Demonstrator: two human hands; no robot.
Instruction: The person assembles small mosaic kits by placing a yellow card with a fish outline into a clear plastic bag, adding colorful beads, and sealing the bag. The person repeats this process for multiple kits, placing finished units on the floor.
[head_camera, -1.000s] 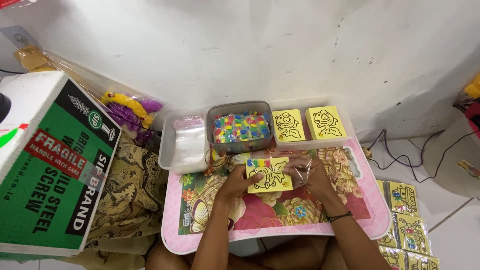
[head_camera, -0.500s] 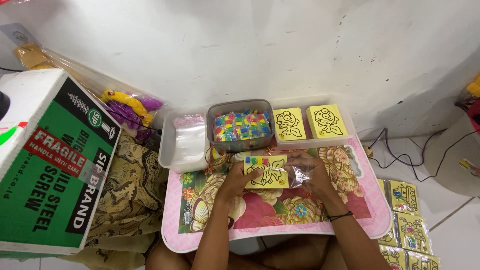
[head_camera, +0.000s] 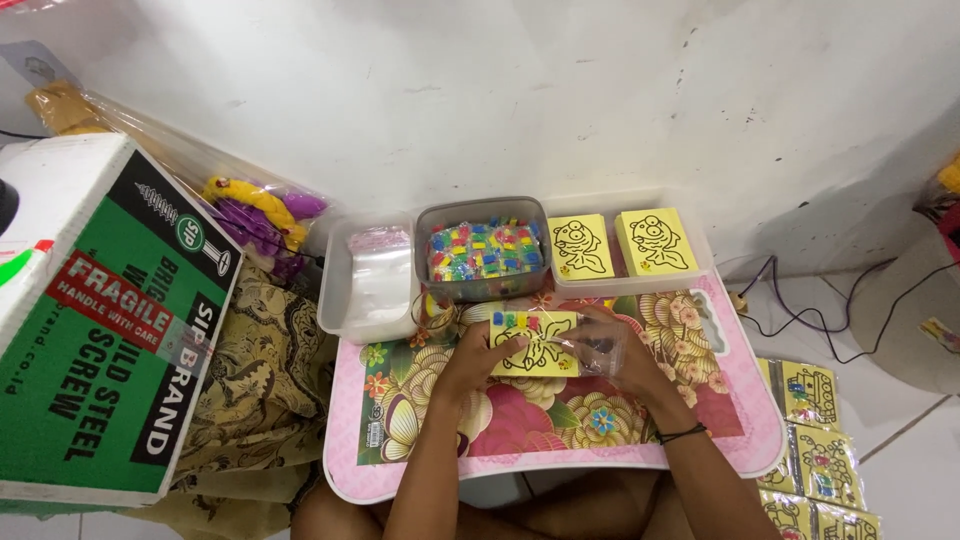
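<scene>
Looking down: a low pink floral table (head_camera: 520, 470) is seen from above, with two bare arms reaching onto it.
Cardboard box: a large green and white box (head_camera: 90, 320) stands well to the left of the grip.
Trays: a clear tray (head_camera: 340, 300) of folded plastic sleeves lies up and left of the grip; a clear tray (head_camera: 700, 262) with two stacks of yellow picture cards lies up and right.
Grey tub: a tub (head_camera: 484, 290) filled with small multicoloured packets sits just above the grip.
Card: a yellow card (head_camera: 535, 345) with a black line drawing is held flat between both hands, over the table's middle.
Sleeve: a clear plastic sleeve (head_camera: 600, 352) is pinched at the card's right edge.
Left hand (head_camera: 478, 352): closed on the card's left edge.
Right hand (head_camera: 625, 362): closed on the sleeve.
Doing it well: the sleeve mouth is best kept wide and the card level, judging by the fit.
</scene>
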